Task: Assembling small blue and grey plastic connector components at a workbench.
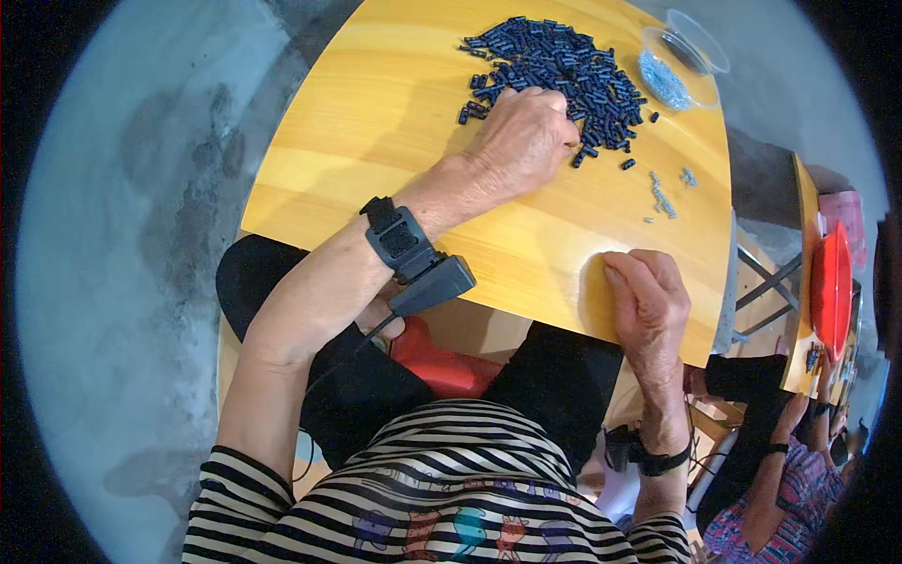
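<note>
Your left hand (526, 136) lies at the near edge of the heap of black cylindrical pieces (556, 54), your right hand (652, 305) near the wooden table's (376, 141) rim, both grips too hidden to tell; a rough sweep could scatter pieces among the silvery screws (662, 198).

Table (376, 141) upper center; parts pile (540, 56) on it, top center; tub (700, 86) right of pile; loose screws (662, 195) below tub; left hand (521, 141) at pile's lower edge.
</note>
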Motion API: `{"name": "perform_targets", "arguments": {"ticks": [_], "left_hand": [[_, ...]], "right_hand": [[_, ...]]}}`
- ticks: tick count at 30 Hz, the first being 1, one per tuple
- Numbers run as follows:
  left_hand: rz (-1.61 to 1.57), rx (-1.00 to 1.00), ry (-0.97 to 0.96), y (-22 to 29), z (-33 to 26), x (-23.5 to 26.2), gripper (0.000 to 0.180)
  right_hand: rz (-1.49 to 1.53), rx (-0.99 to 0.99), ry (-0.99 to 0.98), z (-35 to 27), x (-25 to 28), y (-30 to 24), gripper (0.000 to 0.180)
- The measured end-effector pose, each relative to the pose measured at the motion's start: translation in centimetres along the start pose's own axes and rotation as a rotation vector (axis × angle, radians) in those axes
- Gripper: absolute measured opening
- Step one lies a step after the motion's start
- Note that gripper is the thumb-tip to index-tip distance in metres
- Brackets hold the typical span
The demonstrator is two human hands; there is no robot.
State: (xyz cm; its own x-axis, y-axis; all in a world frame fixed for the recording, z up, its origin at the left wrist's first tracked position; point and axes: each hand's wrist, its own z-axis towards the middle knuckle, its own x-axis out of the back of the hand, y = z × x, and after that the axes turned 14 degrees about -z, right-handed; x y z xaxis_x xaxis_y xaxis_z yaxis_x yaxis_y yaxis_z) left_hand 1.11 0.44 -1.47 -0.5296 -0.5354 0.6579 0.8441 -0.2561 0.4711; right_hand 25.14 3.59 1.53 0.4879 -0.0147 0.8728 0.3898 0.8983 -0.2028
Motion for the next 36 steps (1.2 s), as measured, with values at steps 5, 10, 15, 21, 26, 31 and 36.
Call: {"name": "perform_targets", "arguments": {"ticks": [5, 10, 15, 21, 26, 31, 36], "left_hand": [[-0.054, -0.013, 0.043, 0.3, -0.7, 0.4, 0.005], [-0.016, -0.096, 0.041, 1.1, -0.8, 0.9, 0.006], [-0.084, -0.137, 0.041, 1.6, -0.9, 1.2, 0.008], [-0.162, -0.038, -0.038, 3.0, -2.0, 1.0, 0.011], [-0.295, 0.037, -0.014, 3.6, -2.1, 0.3, 0.021], [-0.249, 0.121, 0.09, 3.7, -1.2, 0.6, 0.023], [-0.095, 0.168, 0.053, 2.6, 0.0, 0.1, 0.023]], "right_hand": [[0.016, -0.018, -0.018, 0.1, 0.0, -0.5, 0.015], [0.073, -0.045, -0.03, -0.3, -0.5, -0.7, 0.016], [0.098, -0.082, -0.013, -0.4, -0.6, -0.9, 0.014], [0.034, -0.053, 0.003, -0.4, -1.0, -0.7, 0.016], [0.061, -0.099, 0.019, -0.2, -0.9, -0.9, 0.017], [0.066, -0.107, 0.024, -0.2, -0.7, -1.2, 0.017], [0.052, -0.104, 0.03, -0.6, -1.1, -1.0, 0.016]]}}
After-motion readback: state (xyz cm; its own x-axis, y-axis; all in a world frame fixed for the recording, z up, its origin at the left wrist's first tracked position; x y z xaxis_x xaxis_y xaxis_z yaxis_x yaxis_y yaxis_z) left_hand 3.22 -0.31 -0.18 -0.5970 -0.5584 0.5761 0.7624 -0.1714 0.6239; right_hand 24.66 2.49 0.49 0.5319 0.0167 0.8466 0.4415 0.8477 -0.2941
